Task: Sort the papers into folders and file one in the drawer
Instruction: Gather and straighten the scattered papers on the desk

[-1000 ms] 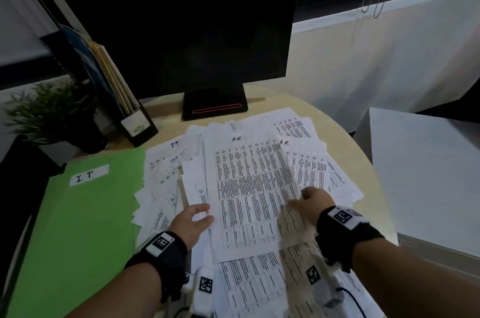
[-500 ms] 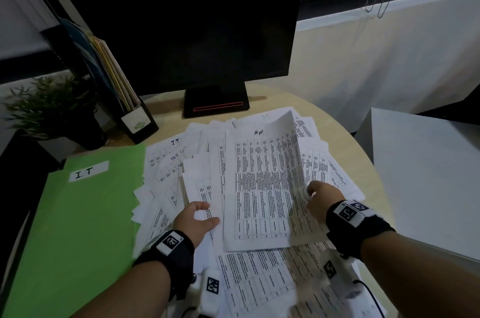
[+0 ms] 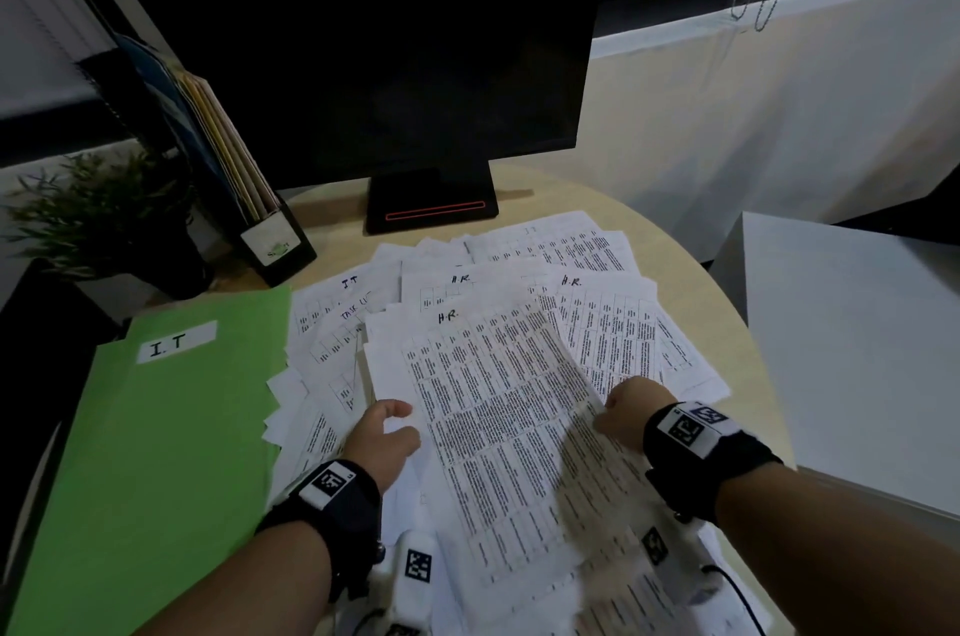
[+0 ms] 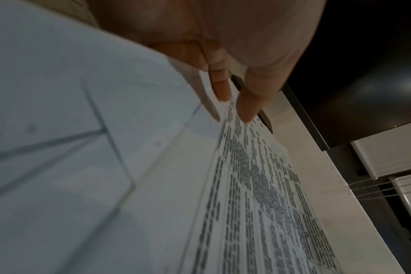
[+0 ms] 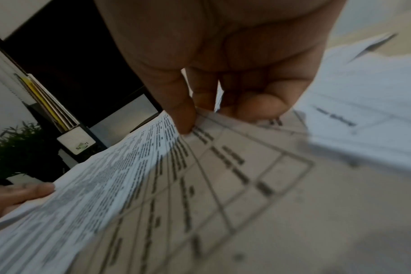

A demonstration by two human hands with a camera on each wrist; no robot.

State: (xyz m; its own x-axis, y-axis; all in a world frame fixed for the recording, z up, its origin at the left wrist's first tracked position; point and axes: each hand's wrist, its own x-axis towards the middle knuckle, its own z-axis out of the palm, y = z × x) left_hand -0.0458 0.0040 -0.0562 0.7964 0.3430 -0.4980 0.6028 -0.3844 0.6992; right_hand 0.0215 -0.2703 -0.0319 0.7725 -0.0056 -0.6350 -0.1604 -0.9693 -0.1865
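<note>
Papers (image 3: 587,266): loose printed sheets fanned over the desk (image 3: 691,282), in front of the monitor (image 3: 363,53). Several carry handwritten headings, "H.R." or "I.T".

Sheet (image 3: 498,422): headed "H.R.", top of the heap, in front of the monitor and nearest the person. A second ago it lay flat on the heap; half a second ago its right edge stood curled up; now it is raised off the pile at that edge and angled leftward. Judged: one H.R. sheet has been picked out and is being separated for filing.

Right hand (image 3: 626,409): front-right of the monitor. Thumb and fingers (image 5: 183,113) pinch the sheet's right edge, the rest curled (a firm grip).

Left hand (image 3: 382,443): front-left of the monitor. Thumb rests on top of the sheet's left edge; fingers (image 4: 220,87) lie nearly straight beside the paper. Whether they clamp it from beneath I cannot tell.

Folder (image 3: 156,453): green, labelled "I.T", closed, flat to the left of the heap, front-left of the monitor. No H.R. folder shows, nor any drawer.

File rack (image 3: 228,167): upright folders, just left of the monitor.

Plant (image 3: 104,214): further left, past the rack.

Status, judged: sorting barely begun; nearly all sheets are still unsorted.
</note>
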